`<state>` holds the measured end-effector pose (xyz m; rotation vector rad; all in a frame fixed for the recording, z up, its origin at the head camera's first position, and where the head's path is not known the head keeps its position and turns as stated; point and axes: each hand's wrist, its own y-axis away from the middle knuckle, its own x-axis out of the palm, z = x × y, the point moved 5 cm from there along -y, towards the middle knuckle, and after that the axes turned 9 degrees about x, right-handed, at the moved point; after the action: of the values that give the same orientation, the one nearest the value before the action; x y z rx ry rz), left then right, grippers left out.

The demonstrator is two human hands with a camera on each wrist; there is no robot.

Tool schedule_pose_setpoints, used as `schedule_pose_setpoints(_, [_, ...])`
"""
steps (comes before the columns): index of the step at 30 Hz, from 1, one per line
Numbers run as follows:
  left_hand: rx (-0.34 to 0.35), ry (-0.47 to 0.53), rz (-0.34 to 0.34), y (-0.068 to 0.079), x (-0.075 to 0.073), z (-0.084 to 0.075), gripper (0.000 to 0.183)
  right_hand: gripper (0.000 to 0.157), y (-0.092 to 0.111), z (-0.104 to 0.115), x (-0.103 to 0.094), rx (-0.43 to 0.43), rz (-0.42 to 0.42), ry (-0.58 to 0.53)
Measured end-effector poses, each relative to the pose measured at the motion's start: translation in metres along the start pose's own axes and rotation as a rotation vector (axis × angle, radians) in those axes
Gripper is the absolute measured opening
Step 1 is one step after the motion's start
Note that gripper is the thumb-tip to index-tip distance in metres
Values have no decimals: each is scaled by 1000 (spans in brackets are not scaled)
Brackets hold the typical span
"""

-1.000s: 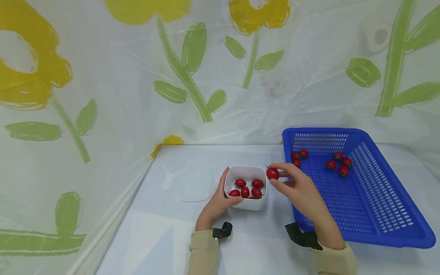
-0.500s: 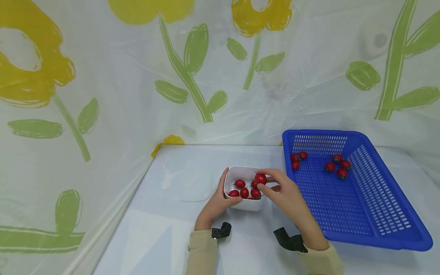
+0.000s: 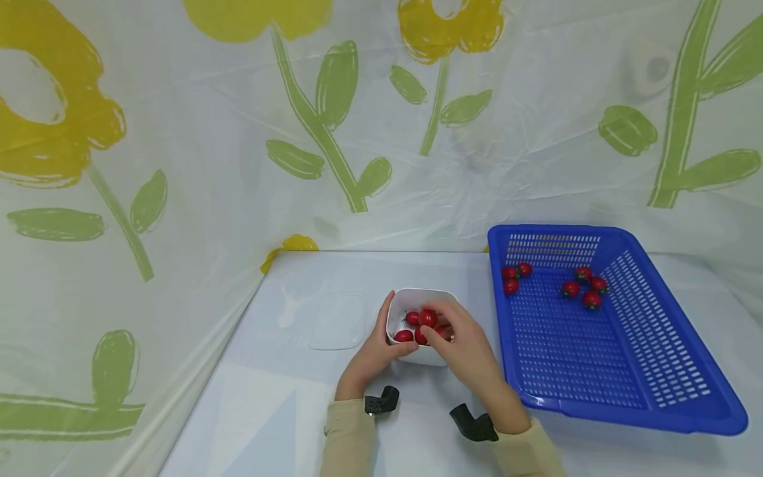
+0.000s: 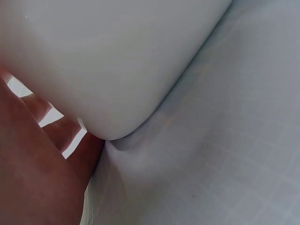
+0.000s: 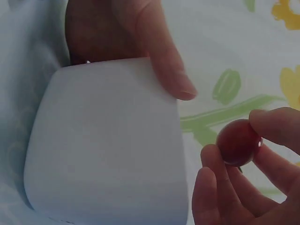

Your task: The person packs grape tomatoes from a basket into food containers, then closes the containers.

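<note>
A small white square container (image 3: 424, 358) stands on the table, with several red cherry tomatoes (image 3: 404, 336) inside. My left hand (image 3: 371, 354) grips its left side, thumb over the front rim and fingers along the wall. In the left wrist view the container's white side (image 4: 117, 61) fills the upper left. My right hand (image 3: 467, 348) is over the container and pinches one cherry tomato (image 3: 427, 318) between thumb and fingers. The right wrist view shows that held tomato (image 5: 238, 142) plainly, above the rim level. The right hand hides part of the container's contents.
To the right lies a large blue perforated basket (image 3: 566, 358), with several cherry tomatoes (image 3: 592, 300) at its far end. A clear lid (image 3: 338, 322) is flat on the table left of the container. Behind hangs a flower-printed sheet (image 3: 226, 132).
My right hand has carried the cherry tomato leftward from beside the basket to over the container. The left hand has kept its grip on the container.
</note>
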<state>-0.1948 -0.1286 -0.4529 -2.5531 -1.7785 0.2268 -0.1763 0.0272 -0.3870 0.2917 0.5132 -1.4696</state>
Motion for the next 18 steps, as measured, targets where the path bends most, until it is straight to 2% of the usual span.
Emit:
schedule_pose_setpoints(4, [4, 2, 0, 0, 0, -1, 94, 37, 0, -3, 5, 5, 5, 58])
schedule_pose_setpoints(9, [11, -6, 2, 0, 0, -2, 96, 38, -1, -5, 12, -12, -7, 188])
schedule_pose_setpoints(15, [16, 11, 13, -1, 0, 0, 97, 38, 0, -2, 17, -144, -122, 355])
schedule_pose_setpoints(18, [13, 7, 15, -1, 0, 1, 96, 37, 2, -2, 19, -175, -171, 421])
